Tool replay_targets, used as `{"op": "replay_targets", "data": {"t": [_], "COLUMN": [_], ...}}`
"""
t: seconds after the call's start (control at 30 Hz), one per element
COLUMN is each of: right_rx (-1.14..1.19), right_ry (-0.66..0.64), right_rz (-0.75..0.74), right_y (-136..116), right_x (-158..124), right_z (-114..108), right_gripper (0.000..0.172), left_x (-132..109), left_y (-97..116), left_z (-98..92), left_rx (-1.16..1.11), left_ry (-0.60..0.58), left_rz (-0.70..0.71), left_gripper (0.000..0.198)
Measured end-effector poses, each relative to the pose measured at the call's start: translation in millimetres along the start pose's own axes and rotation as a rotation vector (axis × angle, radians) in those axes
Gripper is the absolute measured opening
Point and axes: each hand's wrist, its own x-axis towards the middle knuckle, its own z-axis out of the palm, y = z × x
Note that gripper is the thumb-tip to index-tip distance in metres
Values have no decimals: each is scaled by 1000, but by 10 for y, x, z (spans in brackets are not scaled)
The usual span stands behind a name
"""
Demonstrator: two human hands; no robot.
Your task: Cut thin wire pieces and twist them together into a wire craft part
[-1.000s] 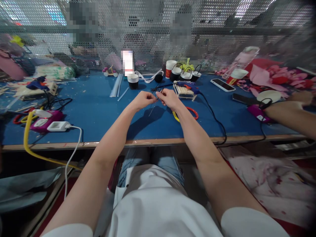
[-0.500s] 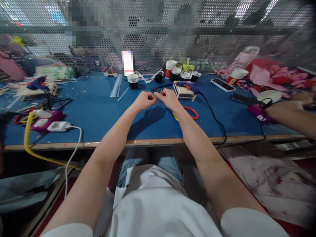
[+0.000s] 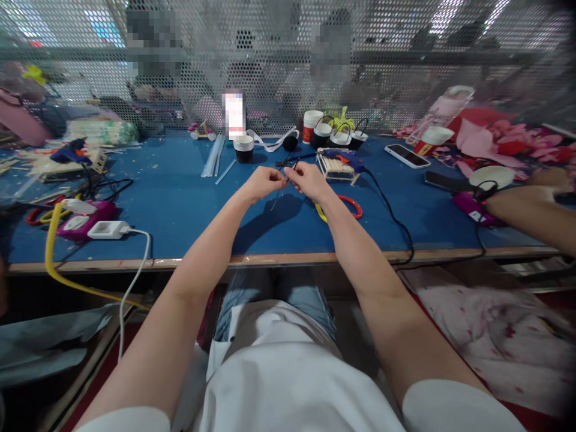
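Above the blue table, my left hand and my right hand meet at the fingertips, both closed in a pinch. A thin dark strip sticks up from the fingers of my right hand. What my left fingertips pinch is too small and hidden to name. Just beyond my right hand, a blue glue gun rests on a small rack of pale wooden sticks. Scissors with red and yellow handles lie partly behind my right wrist.
A black-and-white paper cup stands near clear glue sticks. Several handled cups stand at the back. To the left is a purple power strip with cables. A white phone and another person's arm are on the right.
My hands stay together with nearly the same pinch. The fingers of my right hand have shifted slightly, and the whole view has moved a little.
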Motion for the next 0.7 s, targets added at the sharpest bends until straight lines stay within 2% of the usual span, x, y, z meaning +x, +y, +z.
{"op": "replay_targets", "data": {"t": [0.2, 0.4, 0.47, 0.6, 0.7], "right_rx": [-160, -129, -80, 117, 148], "right_ry": [67, 112, 92, -54, -61], "right_rz": [-42, 10, 33, 25, 4], "right_y": [-1, 10, 2, -11, -2], "right_x": [9, 14, 3, -19, -15], "right_z": [4, 29, 31, 20, 13], "right_gripper": [35, 36, 36, 32, 30], "left_x": [3, 17, 21, 14, 6], "left_y": [-10, -53, -61, -46, -30], "left_z": [5, 19, 17, 12, 18], "left_rx": [8, 9, 12, -8, -26], "left_ry": [-8, -14, -12, -14, -8], "left_rz": [-10, 9, 9, -2, -13], "left_gripper": [14, 16, 15, 14, 14]}}
